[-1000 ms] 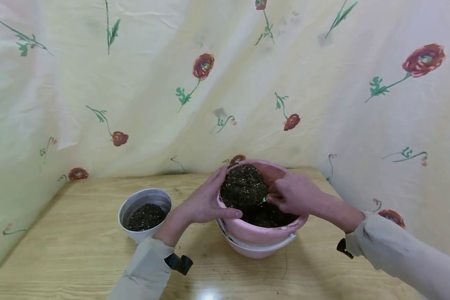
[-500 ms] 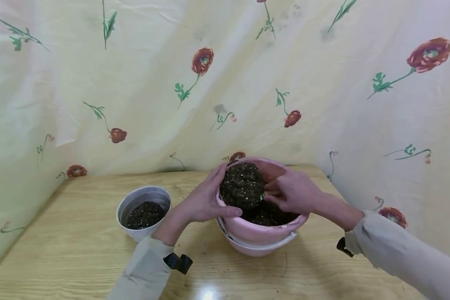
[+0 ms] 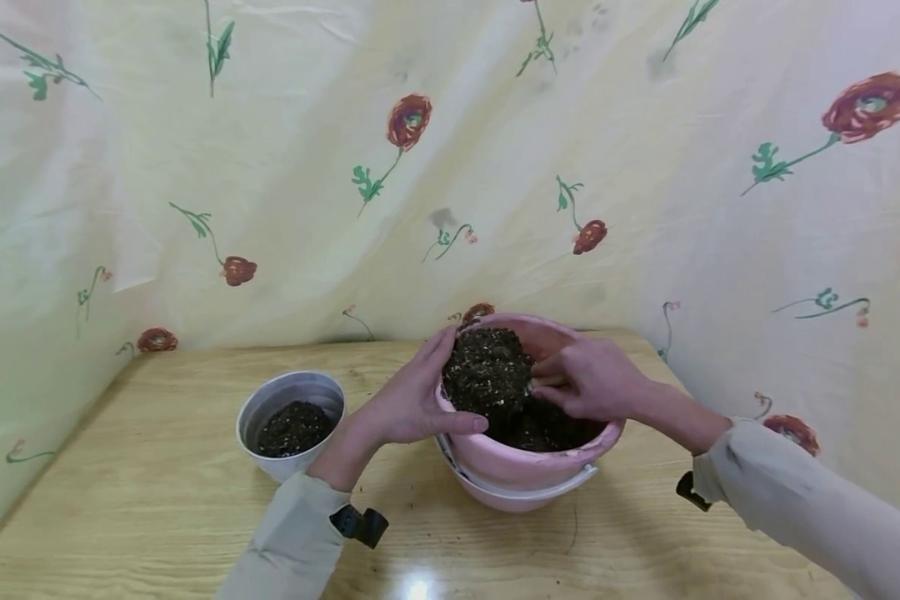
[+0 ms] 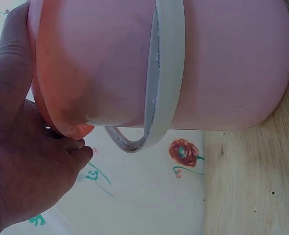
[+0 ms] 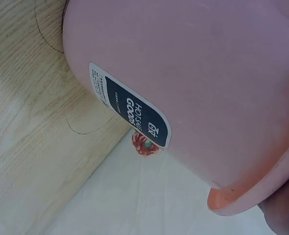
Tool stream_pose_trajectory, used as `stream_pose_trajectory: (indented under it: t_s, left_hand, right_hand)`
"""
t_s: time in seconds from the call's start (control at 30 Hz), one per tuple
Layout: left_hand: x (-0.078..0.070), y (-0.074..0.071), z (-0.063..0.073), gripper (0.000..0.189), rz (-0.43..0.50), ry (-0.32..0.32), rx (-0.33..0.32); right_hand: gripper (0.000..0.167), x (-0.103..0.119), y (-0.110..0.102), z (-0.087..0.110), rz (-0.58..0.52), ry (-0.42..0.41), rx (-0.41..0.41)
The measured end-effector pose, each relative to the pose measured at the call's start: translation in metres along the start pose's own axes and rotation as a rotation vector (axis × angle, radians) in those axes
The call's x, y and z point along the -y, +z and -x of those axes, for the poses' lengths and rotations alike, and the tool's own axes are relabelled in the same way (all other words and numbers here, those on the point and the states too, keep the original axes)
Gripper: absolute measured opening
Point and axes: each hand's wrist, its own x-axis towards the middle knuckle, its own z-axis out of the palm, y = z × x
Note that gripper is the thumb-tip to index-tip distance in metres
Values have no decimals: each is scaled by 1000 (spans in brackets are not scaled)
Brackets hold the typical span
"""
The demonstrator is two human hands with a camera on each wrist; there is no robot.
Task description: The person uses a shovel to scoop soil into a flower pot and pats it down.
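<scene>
A pink bucket (image 3: 521,467) with a white handle (image 4: 166,73) stands on the wooden table, holding dark, speckled soil (image 3: 543,427). My left hand (image 3: 412,392) grips its left rim, thumb along the near side and fingers toward the back. Inside the bucket, my right hand (image 3: 592,383) has its fingers curled round a small pale-green handle, mostly hidden by the fingers. A rounded heap of soil (image 3: 487,371) rises left of these fingertips, close to the left rim; whatever bears it is covered. The right wrist view shows mainly the bucket's outside and its label (image 5: 130,105).
A light grey pot (image 3: 291,383) with some soil (image 3: 294,429) in it stands left of the bucket, beside my left forearm. Crumbs dot the wooden table (image 3: 157,500). A flower-patterned cloth (image 3: 307,167) hangs behind and along the sides.
The soil heap in the bucket has shifted and changed shape a little beside my right fingers. My left hand keeps its grip on the rim; the head view has tilted slightly.
</scene>
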Motion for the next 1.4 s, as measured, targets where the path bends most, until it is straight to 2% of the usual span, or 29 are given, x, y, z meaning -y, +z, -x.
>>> stream_pose_trajectory:
  t_s: [0.17, 0.5, 0.77, 0.97, 1.1, 1.4]
  left_hand:
    - [-2, 0, -1, 124, 5, -9, 11]
    - [-3, -3, -1, 124, -16, -23, 14]
    - [-1, -1, -1, 122, -2, 8, 5]
    - [-1, -1, 1, 122, -7, 1, 8]
    - [-1, -1, 2, 121, -14, 2, 8]
    - [0, 0, 1, 122, -13, 13, 8]
  right_hand:
    - [9, -2, -4, 4, -15, 15, 3]
    - [4, -5, -17, 11, -5, 55, -44]
    - [13, -6, -23, 15, -45, 101, -29]
    - [14, -5, -29, 16, -85, 139, -3]
    - [14, -4, -35, 16, -116, 138, 1]
    - [11, -2, -48, 18, -112, 133, -28]
